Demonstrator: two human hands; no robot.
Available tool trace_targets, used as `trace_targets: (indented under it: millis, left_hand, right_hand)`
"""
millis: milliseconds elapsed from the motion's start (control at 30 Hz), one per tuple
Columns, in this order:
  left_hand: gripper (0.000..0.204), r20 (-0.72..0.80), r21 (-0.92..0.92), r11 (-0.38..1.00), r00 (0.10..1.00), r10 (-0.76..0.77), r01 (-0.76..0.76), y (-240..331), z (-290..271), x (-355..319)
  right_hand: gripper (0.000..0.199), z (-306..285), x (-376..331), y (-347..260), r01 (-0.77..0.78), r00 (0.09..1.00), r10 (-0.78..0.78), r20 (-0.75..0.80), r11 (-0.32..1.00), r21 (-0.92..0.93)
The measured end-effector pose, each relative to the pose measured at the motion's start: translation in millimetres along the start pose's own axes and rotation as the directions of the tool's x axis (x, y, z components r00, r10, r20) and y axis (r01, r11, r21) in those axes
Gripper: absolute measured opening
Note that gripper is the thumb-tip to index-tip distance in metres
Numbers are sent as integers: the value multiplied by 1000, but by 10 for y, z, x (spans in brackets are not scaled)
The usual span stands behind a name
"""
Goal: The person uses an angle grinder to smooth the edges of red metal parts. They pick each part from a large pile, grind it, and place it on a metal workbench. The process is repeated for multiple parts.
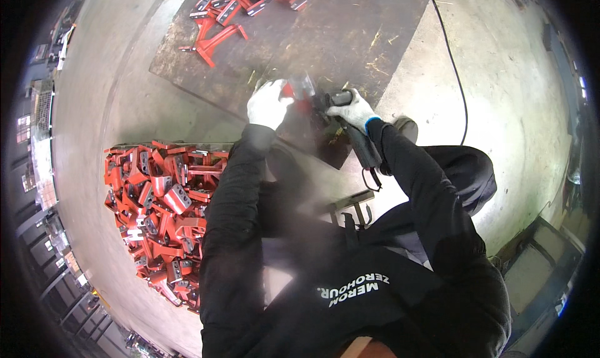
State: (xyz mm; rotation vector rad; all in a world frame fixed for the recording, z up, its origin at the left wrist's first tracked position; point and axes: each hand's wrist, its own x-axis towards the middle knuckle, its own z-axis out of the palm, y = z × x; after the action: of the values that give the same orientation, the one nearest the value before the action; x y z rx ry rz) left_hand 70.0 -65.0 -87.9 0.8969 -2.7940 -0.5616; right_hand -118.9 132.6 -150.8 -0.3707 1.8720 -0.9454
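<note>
Dark steel plate [350,39], red part [289,90] half-hidden behind gloved left hand [267,104], blurred.

Single head-worn fisheye view, looking steeply down from above the torso. Faces forward toward 12 o'clock, where a dark steel plate [325,39] lies on the floor. Close on the gloved hands just above centre; red brackets [159,214] heaped at 9 o'clock. Rim dark and bent, probably shelving at 8 o'clock.

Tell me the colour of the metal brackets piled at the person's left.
Red, with bare grey steel patches: the pile of brackets, best seen in the head view.
</note>
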Motion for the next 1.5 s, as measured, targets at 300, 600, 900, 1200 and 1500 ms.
trace_targets:
  millis: [300,600,900,1200,1500]
  left_hand:
    - [54,-86,98,989,989,121,-112,103,52,24]
    - [52,-32,156,982,993,115,-108,248,32,71]
    - [52,-9,170,980,995,102,-99,177,62,63]
    - [54,67,136,991,998,-5,-4,304,8,106]
    - [55,123,121,993,992,-26,11,249,-10,101]
  right_hand:
    - [98,69,-78,789,288,951,-303,-68,942,-172]
    - [84,315,-275,485,233,942,-333,-51,753,-616]
    - [91,100,-194,655,283,892,-423,-161,799,-530]
    - [65,187,339,-166,298,910,-414,-17,683,-667]
    - [76,177,162,-823,222,969,-235,75,695,-684]
